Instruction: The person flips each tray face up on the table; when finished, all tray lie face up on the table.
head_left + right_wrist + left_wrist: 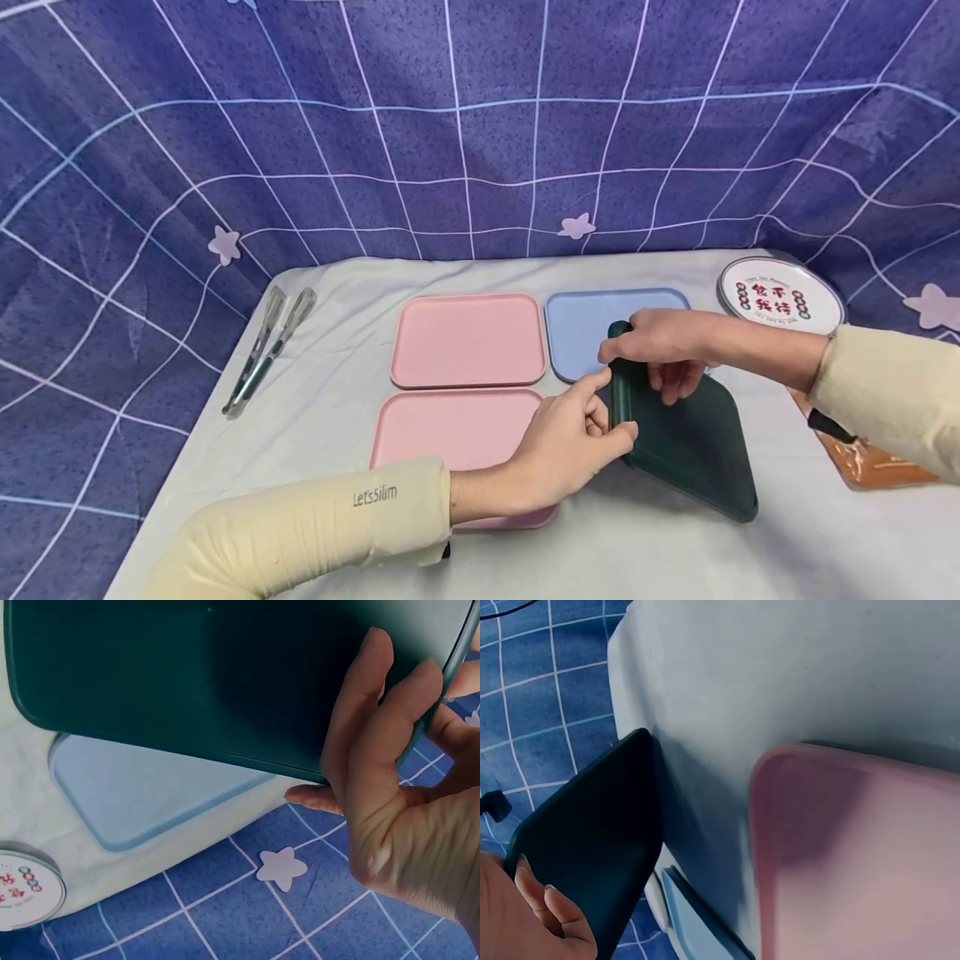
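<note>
A dark green tray (697, 450) is tilted, its left edge raised above the white-covered table. My right hand (663, 342) grips the far end of that raised edge, some fingers lying against the tray's face, as the right wrist view shows. Nearer me, my left hand (562, 437) pinches the same edge between thumb and fingers. In the left wrist view the green tray (592, 817) stands steeply beside the left hand (532, 915). Behind the right hand lies a blue tray (581, 325), partly covered. Two pink trays, one far (468, 342) and one near (442, 429), lie left of it.
Metal tongs (273, 358) with dark grips lie at the table's left. A round white piece with red characters (757, 283) sits at the far right. Below the right sleeve shows an orange-brown packet (873, 462). A blue grid-patterned cloth (412, 125) hangs behind the table.
</note>
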`<state>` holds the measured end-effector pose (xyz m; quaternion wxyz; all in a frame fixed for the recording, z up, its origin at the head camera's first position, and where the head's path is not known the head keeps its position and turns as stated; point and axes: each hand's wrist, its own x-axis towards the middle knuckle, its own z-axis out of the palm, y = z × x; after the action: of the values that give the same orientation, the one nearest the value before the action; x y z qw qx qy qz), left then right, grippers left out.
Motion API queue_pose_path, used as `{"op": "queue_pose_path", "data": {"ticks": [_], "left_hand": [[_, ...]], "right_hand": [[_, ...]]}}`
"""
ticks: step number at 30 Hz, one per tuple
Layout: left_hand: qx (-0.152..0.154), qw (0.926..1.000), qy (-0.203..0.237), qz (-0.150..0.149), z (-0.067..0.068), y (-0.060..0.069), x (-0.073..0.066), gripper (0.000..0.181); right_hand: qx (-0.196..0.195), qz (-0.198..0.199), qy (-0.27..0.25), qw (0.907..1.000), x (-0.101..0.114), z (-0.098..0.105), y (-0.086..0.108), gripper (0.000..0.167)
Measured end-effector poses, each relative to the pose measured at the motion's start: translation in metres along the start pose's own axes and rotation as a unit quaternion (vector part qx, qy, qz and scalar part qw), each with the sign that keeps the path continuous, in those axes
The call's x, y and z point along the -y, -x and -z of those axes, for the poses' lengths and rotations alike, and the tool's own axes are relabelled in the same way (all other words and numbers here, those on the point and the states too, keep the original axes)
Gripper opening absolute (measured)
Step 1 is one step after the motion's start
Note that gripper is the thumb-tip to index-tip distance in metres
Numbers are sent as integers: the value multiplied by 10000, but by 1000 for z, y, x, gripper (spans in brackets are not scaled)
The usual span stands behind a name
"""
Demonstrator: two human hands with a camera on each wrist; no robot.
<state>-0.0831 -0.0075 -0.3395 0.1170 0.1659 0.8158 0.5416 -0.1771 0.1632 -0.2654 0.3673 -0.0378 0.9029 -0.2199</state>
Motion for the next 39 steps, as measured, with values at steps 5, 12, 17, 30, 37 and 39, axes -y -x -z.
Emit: {"op": "queue_pose_path", "data": {"ticks": [5, 12, 17, 30, 37, 39], "left_hand": [[192, 9990, 390, 34, -2, 2, -4, 70], [1150, 9914, 621, -17, 3, 6, -8, 88], [2269, 9705, 816, 71, 14, 3, 3, 86], [3299, 9375, 523, 980, 33, -11, 32, 67], [3123, 9407, 534, 1212, 39, -14, 37, 64], [3111, 9406, 553, 1238, 40, -15, 39, 67]], "right_hand": [[-16, -8, 50, 10000, 0, 2, 7, 45], [23, 160, 33, 9999, -5, 10, 21, 37], [102, 220, -156, 9996, -12, 21, 31, 37], [-138, 226, 196, 9995, -56, 60, 66, 81], [-85, -287, 185, 9994, -95, 80, 80, 81], [-247, -268, 141, 9992, -111, 84, 83, 80]]}}
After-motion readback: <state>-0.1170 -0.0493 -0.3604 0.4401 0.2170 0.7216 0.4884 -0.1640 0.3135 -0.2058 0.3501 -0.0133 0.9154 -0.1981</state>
